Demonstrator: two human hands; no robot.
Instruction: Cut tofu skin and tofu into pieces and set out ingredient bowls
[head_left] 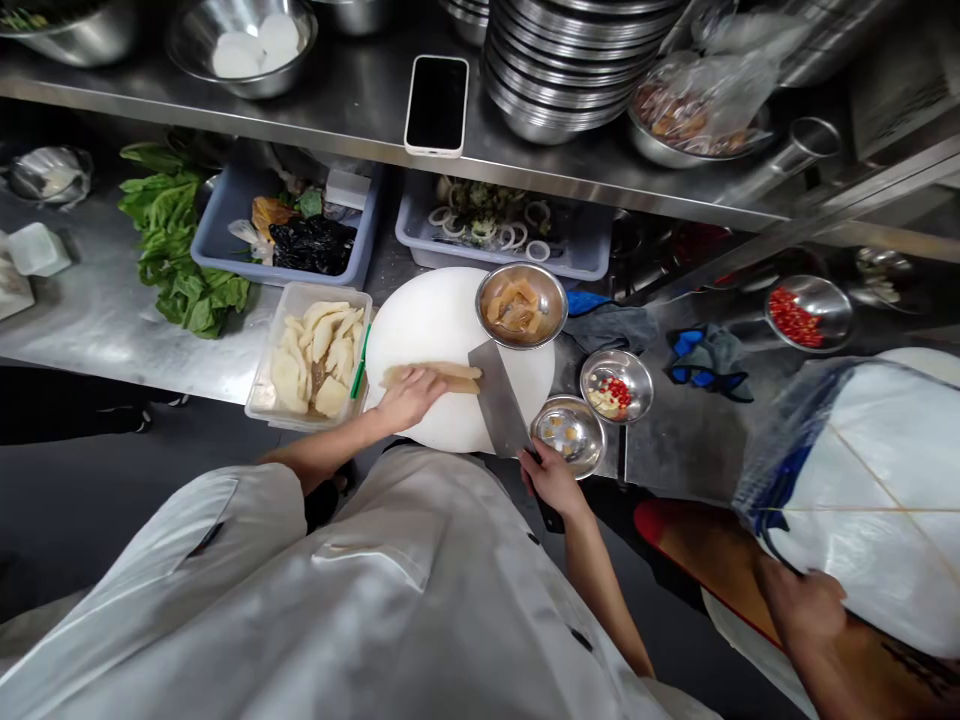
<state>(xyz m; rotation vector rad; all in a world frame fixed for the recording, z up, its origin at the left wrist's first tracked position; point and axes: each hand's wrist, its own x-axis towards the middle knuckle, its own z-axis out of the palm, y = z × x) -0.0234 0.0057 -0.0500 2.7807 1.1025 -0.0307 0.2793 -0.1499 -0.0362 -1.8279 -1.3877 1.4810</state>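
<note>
White jacket (360,620), left grip (411,397) holding slab (456,377), right grip (552,477) clenching cleaver (501,402), bowl (556,300) containing slices (516,305)

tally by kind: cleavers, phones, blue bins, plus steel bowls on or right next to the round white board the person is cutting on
Cleaver: 1
Phone: 1
Blue bins: 2
Steel bowls on or beside the board: 3
Total: 7

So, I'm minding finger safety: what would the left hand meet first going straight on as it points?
The left hand, resting on the pale strip, would probably meet the far end of the cleaver blade first; its height above the board is hard to judge.
</note>
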